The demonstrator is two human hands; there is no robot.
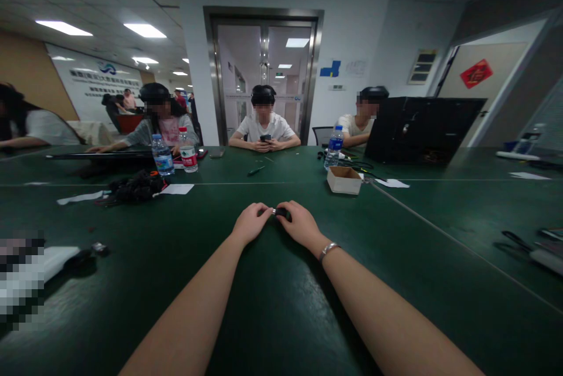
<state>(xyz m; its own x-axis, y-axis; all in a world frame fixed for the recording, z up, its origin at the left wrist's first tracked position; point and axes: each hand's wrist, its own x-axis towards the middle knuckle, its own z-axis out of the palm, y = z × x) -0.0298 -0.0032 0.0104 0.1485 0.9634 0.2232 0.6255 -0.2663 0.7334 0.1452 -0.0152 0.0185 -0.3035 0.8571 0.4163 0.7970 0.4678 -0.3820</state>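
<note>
In the head view both hands meet over the green tabletop (272,305), in front of me. Between them is a small black stick with a silvery end (280,212), much like a USB flash drive, though too small to be sure. My left hand (251,222) is closed, its thumb and fingers pinching the silvery end. Thumb and fingers of my right hand (302,224) are wrapped round the black part, hiding some of it. A metal bracelet (329,251) circles my right wrist.
An open cardboard box (343,181) and a water bottle (333,147) stand ahead to the right. Left of centre lie a bundle of black cables (137,188) and two bottles. A dark screwdriver-like tool (255,170) lies farther off. Several people sit around the table.
</note>
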